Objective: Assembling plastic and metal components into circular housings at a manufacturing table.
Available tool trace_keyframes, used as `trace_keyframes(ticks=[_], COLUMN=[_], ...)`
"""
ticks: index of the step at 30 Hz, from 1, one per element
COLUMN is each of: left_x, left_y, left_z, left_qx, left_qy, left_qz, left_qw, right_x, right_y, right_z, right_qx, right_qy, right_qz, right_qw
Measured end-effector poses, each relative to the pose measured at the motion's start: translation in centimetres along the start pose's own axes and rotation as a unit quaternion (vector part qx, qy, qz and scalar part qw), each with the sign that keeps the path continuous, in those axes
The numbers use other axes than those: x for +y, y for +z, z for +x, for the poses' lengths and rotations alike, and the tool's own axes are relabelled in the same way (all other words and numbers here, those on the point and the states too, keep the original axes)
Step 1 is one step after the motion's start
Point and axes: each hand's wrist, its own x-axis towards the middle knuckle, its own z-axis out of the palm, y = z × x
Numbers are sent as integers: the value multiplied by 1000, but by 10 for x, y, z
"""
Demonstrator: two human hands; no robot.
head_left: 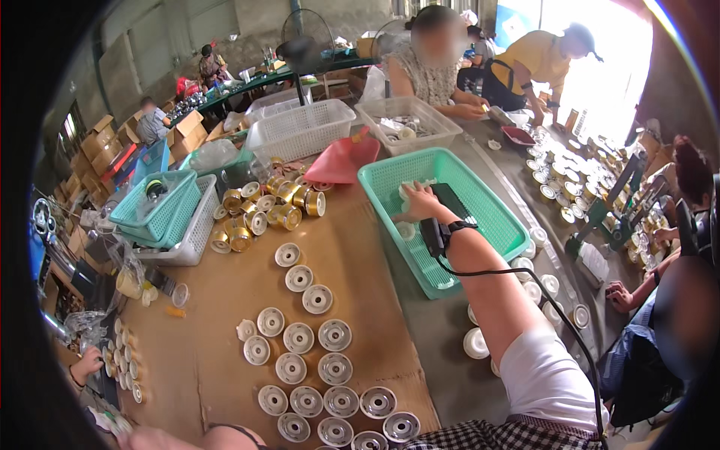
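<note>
My right hand reaches into a green plastic basket, fingers spread over a few small whitish pieces on its floor. A black device is strapped to that wrist, and its cable runs back along my arm. My left hand is at the lower left rim, blurred and partly cut off, so its fingers cannot be made out. Between my arms, round white discs with metallic centres lie in loose rows on brown cardboard.
Gold-coloured cylinders are heaped beyond the discs, beside a red scoop. White baskets and teal baskets stand behind. White round parts lie under my right arm. A green hand press and co-workers are at right; another person's hand is at left.
</note>
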Motion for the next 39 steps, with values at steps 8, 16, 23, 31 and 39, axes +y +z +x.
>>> trace_keyframes(ticks=[8, 16, 23, 31, 39], left_x=[-20, -35, -25, 3, 22], left_y=[32, 15, 41, 41, 11], left_z=[-70, -94, -124, -142, -170], left_qx=[42, -150, -65, -1, 72], left_qy=[-159, -297, -362, -440, -487], left_qz=[13, -29, -10, 34, 63], left_qw=[986, 943, 930, 897, 868], right_x=[9, 3, -2, -5, 9], right_y=[-2, 13, -7, 16, -23], right_z=[10, -38, -95, -98, -124], right_qx=[-21, -123, -212, -78, 17], right_qy=[16, -114, -58, -97, -8], right_qz=[21, -5, -64, -35, 316], right_qw=[999, 986, 973, 992, 948])
